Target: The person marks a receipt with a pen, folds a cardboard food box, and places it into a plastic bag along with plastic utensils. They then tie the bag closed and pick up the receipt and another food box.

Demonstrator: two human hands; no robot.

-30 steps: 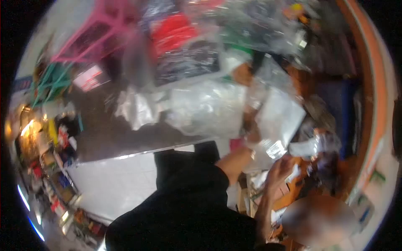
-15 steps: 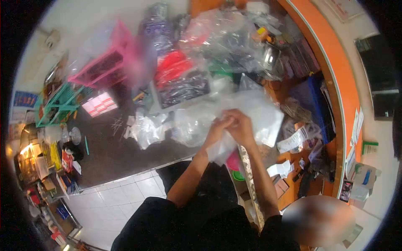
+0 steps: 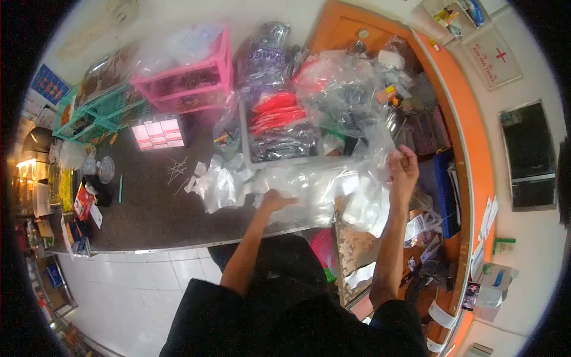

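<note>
Clear plastic (image 3: 321, 184) is spread along the counter in front of me, with shiny highlights across it. My left hand (image 3: 276, 201) lies on its left part, fingers stretched toward the right. At the upper right of the plastic, my right hand (image 3: 404, 166) is raised, its fingers bent and pinched on the plastic's edge. Left of the spread plastic sits a crumpled translucent bag (image 3: 219, 187). Just behind is a grey tray (image 3: 245, 140) holding red packets (image 3: 276, 112) and black packets (image 3: 282, 146).
A pink basket (image 3: 181, 95), a teal rack (image 3: 89, 128) and a white-and-red box (image 3: 157, 134) stand at the back left. Thin sticks (image 3: 176, 169) lie on the dark counter (image 3: 154, 208). Heaped plastic bags (image 3: 345, 89) are behind the tray; an orange partition (image 3: 470, 143) rises right.
My hands, together over the plastic before, are now wide apart: the left has moved left and down, the right has moved right. The plastic is stretched out more, and the view has shifted.
</note>
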